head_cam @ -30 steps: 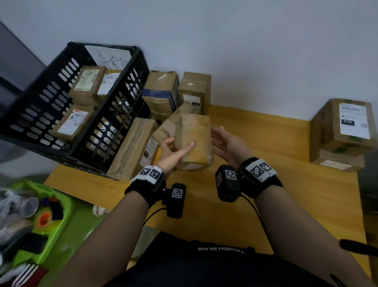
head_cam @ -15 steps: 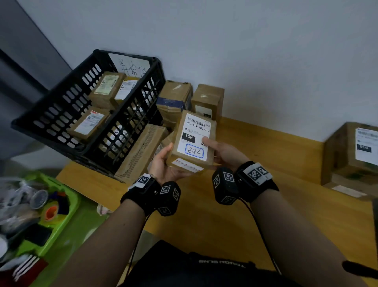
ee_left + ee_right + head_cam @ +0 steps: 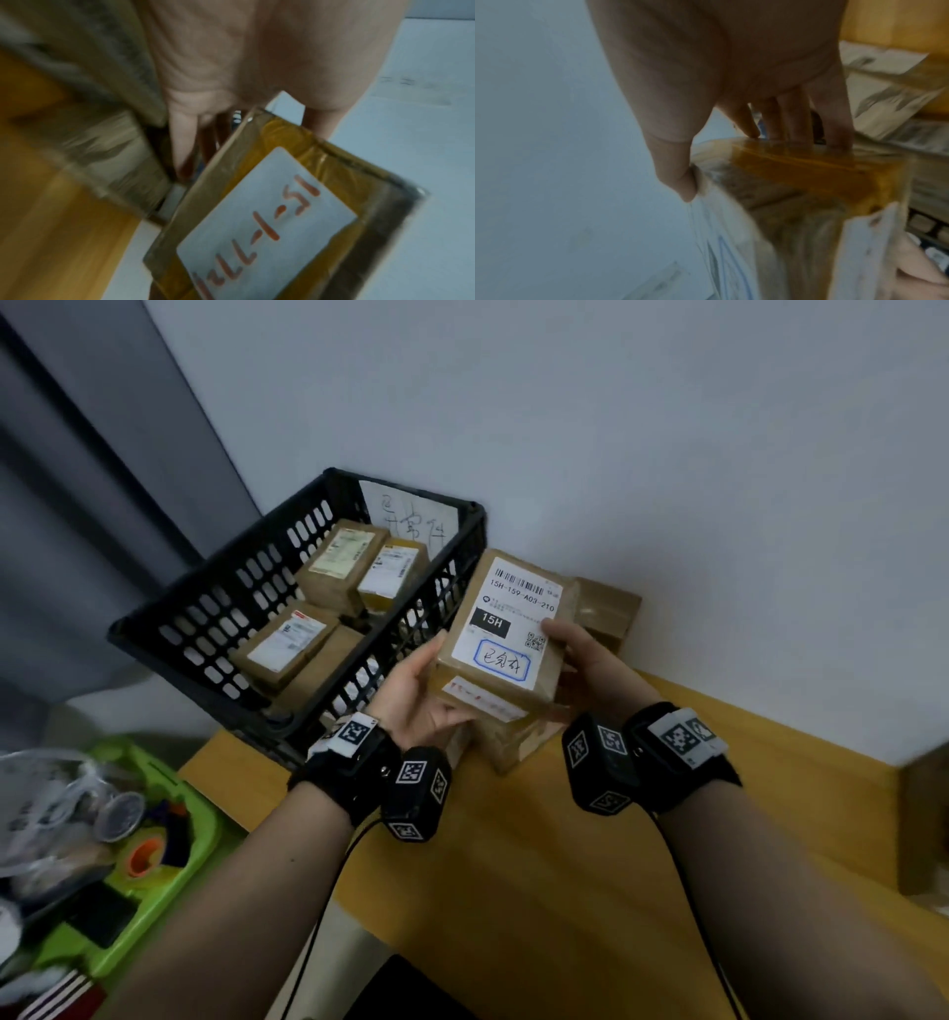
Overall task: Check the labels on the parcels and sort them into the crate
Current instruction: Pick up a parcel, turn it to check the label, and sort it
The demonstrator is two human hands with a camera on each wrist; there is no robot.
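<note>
A small brown cardboard parcel (image 3: 506,634) is held up in front of the wall, its white shipping label with barcode, "15H" and a blue-circled note facing me. My left hand (image 3: 418,693) grips its lower left corner from beneath. My right hand (image 3: 577,649) holds the right side, thumb on the label. The left wrist view shows the parcel's end (image 3: 270,223) with a small white sticker in red writing. In the right wrist view, fingers (image 3: 793,119) reach behind the parcel (image 3: 808,182). The black plastic crate (image 3: 169,629) at the left holds several labelled parcels.
More brown parcels (image 3: 606,613) lie on the wooden table (image 3: 539,891) behind and under the held one. Another box (image 3: 924,824) sits at the right edge. A green tray (image 3: 169,880) with tape rolls and clutter stands at the lower left.
The parcel was turned over so its label faces me, then lifted higher and toward the crate. Both hands shifted their grip around it.
</note>
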